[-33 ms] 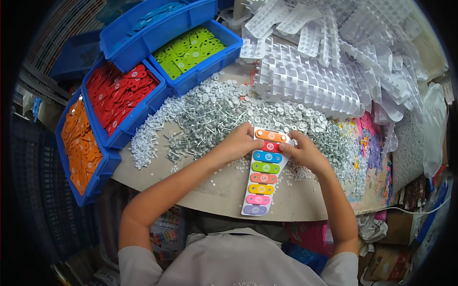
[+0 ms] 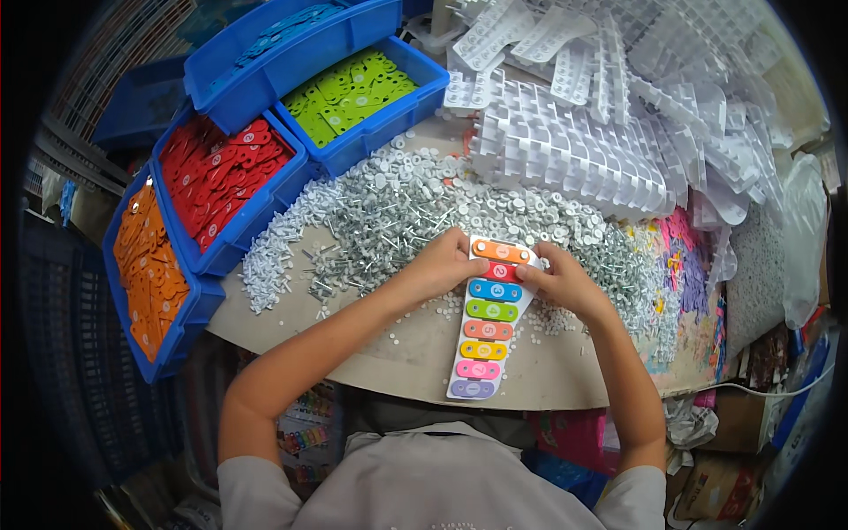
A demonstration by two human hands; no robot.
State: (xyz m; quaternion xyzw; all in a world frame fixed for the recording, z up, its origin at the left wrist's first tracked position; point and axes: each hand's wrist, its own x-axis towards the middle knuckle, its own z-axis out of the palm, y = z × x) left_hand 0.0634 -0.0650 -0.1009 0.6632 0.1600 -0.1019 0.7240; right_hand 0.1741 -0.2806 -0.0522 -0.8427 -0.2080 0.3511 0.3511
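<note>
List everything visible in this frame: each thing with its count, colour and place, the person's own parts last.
toy xylophone board: one, white with eight coloured bars, centre of the table, top end between both hands
screws and washers: a large heap, silver and white, behind the board
white plastic trays: a big pile, upper right
green-parts bin: one, blue, top centre
red-parts bin: one, blue, upper left
orange-parts bin: one, blue, left edge
blue-parts bin: one, blue, top
small coloured pieces: a heap, pink, purple and yellow, right
table: one, beige, rounded edge
left hand: on the board's upper left edge
right hand: on the red bar, upper right
</note>
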